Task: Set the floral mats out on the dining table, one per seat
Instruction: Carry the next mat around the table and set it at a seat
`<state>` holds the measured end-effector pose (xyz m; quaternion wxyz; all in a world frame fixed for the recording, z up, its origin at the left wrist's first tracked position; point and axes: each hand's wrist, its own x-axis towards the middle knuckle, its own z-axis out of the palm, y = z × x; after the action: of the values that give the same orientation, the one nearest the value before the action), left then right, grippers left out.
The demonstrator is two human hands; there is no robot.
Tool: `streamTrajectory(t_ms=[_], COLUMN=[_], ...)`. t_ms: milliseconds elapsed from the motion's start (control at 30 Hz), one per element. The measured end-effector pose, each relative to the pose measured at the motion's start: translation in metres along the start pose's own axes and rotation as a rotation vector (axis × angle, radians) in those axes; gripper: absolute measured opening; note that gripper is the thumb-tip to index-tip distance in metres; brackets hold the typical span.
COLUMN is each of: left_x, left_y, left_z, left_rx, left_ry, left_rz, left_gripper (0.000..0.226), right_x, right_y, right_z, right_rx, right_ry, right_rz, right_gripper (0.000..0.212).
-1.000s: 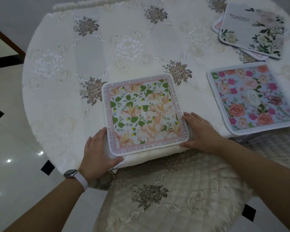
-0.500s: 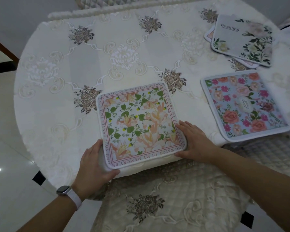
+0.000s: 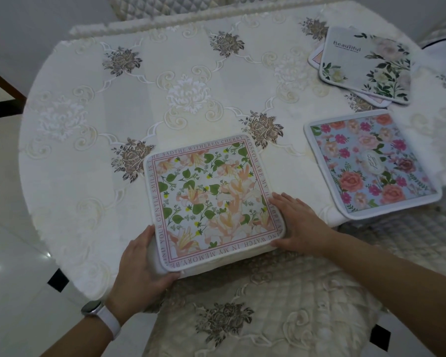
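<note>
A square mat with peach lilies, green leaves and a lettered border (image 3: pixel 211 199) lies flat at the near edge of the round dining table (image 3: pixel 165 81). My left hand (image 3: pixel 142 264) grips its near left corner, thumb under the edge. My right hand (image 3: pixel 296 222) lies with fingers flat against its right edge. A blue mat with pink roses (image 3: pixel 371 163) rests at the right edge of the table. At the far right, a pale mat printed "Beautiful" (image 3: pixel 366 63) tops a small stack of mats.
A lace tablecloth with embroidered flowers covers the table. A chair with a quilted, embroidered cover (image 3: pixel 268 305) stands right below the lily mat. Another quilted chair back (image 3: pixel 165 3) shows at the far side. Glossy white floor tiles (image 3: pixel 11 253) lie to the left.
The view has shifted slightly, so the mats sit lower in the frame. Both hands stay at the lily mat's near edge; the mat itself has barely moved on the table.
</note>
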<state>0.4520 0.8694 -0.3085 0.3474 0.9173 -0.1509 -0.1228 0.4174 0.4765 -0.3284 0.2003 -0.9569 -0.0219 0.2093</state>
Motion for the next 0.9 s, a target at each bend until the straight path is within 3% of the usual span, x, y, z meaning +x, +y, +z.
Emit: streamTrajectory(t_ms=[233,400,533,667,767,900], left_x=[0.000,-0.006,-0.009,-0.008,-0.001,0.014], left_y=[-0.011,-0.023,-0.015,0.004,0.027,0.059], left_z=[0.007,0.013,0.008,-0.011,-0.031,-0.058], left_rx=[0.046,0.209,0.241,0.165,0.106,0.089], left_ry=[-0.025,-0.106,-0.130,-0.085,-0.006,0.035], left_rz=[-0.061,-0.066,-0.037,-0.013,0.097,0.235], left_gripper=[0.100,0.096,0.087,0.068,0.054,0.051], right_x=[-0.002,-0.006,-0.014,-0.029,-0.046,-0.077], right_y=[-0.003,-0.010,-0.032,-0.057,-0.074,-0.101], right_z=[0.000,-0.002,-0.015,-0.035,-0.050,-0.072], right_rx=[-0.047,-0.089,-0.048,-0.006,0.003,-0.011], right_ry=[0.011,-0.010,-0.003,0.103,0.224,0.367], right_rz=[-0.005,0.009,0.063,0.120,0.176,0.252], right_gripper=[0.105,0.101,0.078,0.049,0.042,0.041])
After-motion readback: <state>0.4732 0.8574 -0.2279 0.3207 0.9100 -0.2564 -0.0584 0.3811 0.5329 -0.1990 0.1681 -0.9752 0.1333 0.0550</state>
